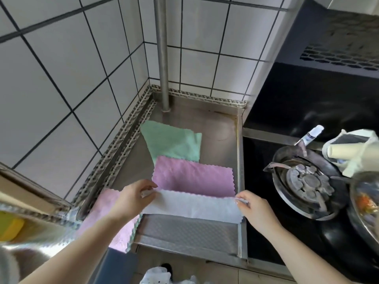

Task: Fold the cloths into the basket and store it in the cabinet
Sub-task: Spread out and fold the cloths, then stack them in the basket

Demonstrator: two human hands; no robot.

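Both hands hold one white cloth point(192, 208) stretched across the front of the steel bench point(217, 128) — the left hand point(131, 197) pinches its left corner between thumb and fingers, the right hand point(252, 206) pinches its right corner the same way. The white cloth lies folded into a long band, its far edge overlapping the near edge of a lilac cloth point(192, 177) spread flat behind it. Behind the lilac cloth, and partly under it, lies a mint-green cloth point(172, 142), near the upright metal pipe point(162, 54) in the tiled corner. A pink cloth point(110, 222) hangs over the bench's front left edge, just left of the white cloth — the left forearm crosses above it. Right of the bench sits a black stove point(287, 119) with a pan point(307, 181).
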